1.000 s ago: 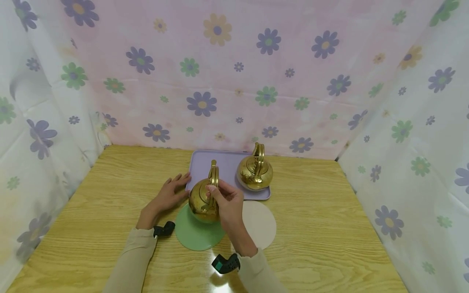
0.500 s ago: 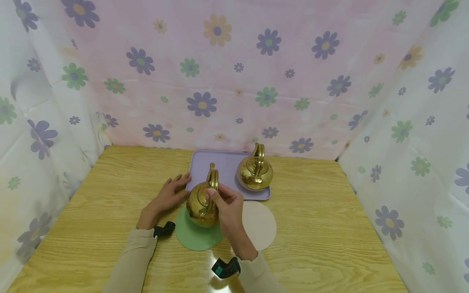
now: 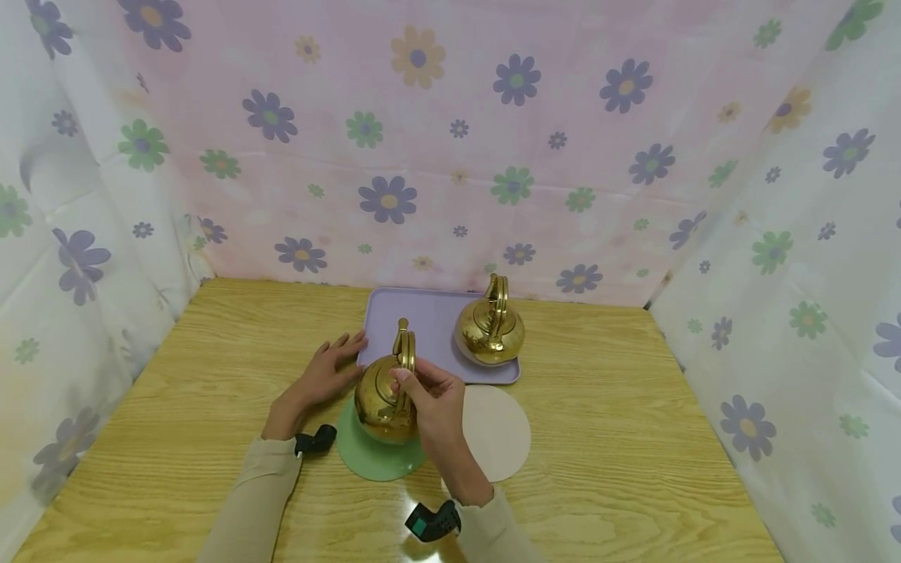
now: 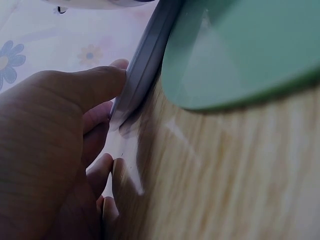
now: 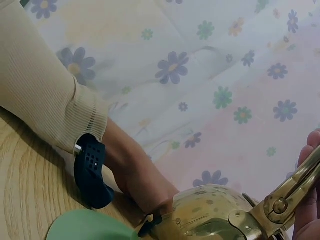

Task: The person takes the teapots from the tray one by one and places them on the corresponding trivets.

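Note:
My right hand [image 3: 443, 410] grips the upright handle of a shiny gold kettle [image 3: 380, 399], thumb on the near side. The kettle is over the round green mat [image 3: 383, 465] and hides much of it; in the right wrist view its domed body [image 5: 205, 210] and hinged handle [image 5: 285, 205] show at the lower right. My left hand [image 3: 322, 379] lies at the left edge of a lilac tray [image 3: 411, 313], fingers extended. The left wrist view shows its thumb and fingers touching the tray's rim [image 4: 142, 65]. A second gold kettle [image 3: 489, 336] stands on the tray's right side.
A round off-white mat [image 3: 500, 434] lies right of the green one, partly behind my right forearm. Everything is on a wood-grain table [image 3: 605, 422]. Flower-patterned cloth [image 3: 450, 148] encloses the back and both sides.
My right hand has brought the gripped kettle a little toward me and to the left, farther over the green mat. The left hand, tray and second kettle have stayed in place.

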Action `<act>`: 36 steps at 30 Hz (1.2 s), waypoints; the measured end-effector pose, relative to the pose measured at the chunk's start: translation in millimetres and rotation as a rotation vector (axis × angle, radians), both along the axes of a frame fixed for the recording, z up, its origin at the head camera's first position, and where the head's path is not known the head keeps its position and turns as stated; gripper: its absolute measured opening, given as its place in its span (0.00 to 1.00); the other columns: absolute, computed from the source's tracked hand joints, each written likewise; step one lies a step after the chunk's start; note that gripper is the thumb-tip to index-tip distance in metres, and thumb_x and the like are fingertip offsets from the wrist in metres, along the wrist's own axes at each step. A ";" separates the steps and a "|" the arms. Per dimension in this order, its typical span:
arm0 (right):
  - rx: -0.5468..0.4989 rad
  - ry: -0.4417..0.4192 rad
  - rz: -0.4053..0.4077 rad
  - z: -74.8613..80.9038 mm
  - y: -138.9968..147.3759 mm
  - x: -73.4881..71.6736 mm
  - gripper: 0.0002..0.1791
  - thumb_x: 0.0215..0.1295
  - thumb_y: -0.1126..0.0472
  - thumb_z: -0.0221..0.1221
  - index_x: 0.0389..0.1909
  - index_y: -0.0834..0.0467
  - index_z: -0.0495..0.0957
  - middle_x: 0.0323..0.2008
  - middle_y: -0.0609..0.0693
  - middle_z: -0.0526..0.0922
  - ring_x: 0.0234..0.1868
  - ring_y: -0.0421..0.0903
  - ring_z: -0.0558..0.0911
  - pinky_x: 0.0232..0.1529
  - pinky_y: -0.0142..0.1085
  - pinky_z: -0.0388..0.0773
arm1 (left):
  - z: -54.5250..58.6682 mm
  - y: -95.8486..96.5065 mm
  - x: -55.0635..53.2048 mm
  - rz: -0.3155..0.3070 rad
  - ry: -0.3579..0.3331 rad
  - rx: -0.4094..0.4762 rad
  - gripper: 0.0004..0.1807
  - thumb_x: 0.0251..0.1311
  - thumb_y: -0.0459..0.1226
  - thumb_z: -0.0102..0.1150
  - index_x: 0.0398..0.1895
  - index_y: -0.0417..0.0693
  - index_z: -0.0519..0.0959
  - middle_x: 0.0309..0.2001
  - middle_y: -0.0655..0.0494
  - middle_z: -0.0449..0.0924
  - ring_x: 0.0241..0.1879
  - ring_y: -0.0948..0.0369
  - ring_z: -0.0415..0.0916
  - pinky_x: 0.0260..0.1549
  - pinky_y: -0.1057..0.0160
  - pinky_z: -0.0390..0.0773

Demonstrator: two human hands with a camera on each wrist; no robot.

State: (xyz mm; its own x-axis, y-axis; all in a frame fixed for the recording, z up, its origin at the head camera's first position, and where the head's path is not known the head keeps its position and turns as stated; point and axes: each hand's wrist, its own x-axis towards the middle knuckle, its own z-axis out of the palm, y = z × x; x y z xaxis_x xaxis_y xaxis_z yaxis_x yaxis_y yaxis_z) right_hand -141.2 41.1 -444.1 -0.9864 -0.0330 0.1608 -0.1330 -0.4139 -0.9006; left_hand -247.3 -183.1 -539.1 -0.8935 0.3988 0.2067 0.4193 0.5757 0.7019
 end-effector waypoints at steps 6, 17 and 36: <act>0.010 0.011 -0.005 -0.8 1.2 2.0 0.21 0.69 0.68 0.62 0.56 0.81 0.75 0.33 0.41 0.90 0.30 0.35 0.85 0.39 0.29 0.85 | 0.4 0.3 0.4 0.005 -0.026 0.000 0.31 0.69 0.35 0.61 0.72 0.31 0.66 0.75 0.37 0.60 0.76 0.33 0.49 0.73 0.30 0.39; 0.000 0.005 0.003 -1.6 3.0 6.1 0.21 0.69 0.71 0.60 0.57 0.82 0.73 0.33 0.41 0.90 0.30 0.35 0.86 0.39 0.29 0.85 | 2.5 0.3 0.7 0.010 -0.037 -0.009 0.32 0.69 0.38 0.62 0.72 0.32 0.67 0.76 0.38 0.60 0.76 0.33 0.49 0.73 0.30 0.40; -0.010 0.001 0.019 1.3 1.3 17.2 0.22 0.68 0.71 0.62 0.54 0.85 0.73 0.32 0.42 0.90 0.29 0.35 0.86 0.36 0.28 0.85 | -2.0 -0.8 -1.4 0.015 -0.019 -0.010 0.32 0.68 0.38 0.62 0.71 0.31 0.68 0.75 0.38 0.61 0.76 0.33 0.50 0.73 0.30 0.41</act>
State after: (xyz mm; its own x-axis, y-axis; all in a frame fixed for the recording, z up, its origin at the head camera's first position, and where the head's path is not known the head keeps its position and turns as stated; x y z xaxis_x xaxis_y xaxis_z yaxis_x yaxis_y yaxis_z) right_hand -124.0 42.4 -442.8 -0.9855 -0.0499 0.1622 -0.1260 -0.4249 -0.8964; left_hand -248.7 -183.9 -541.0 -0.9031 0.3872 0.1855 0.3972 0.5892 0.7036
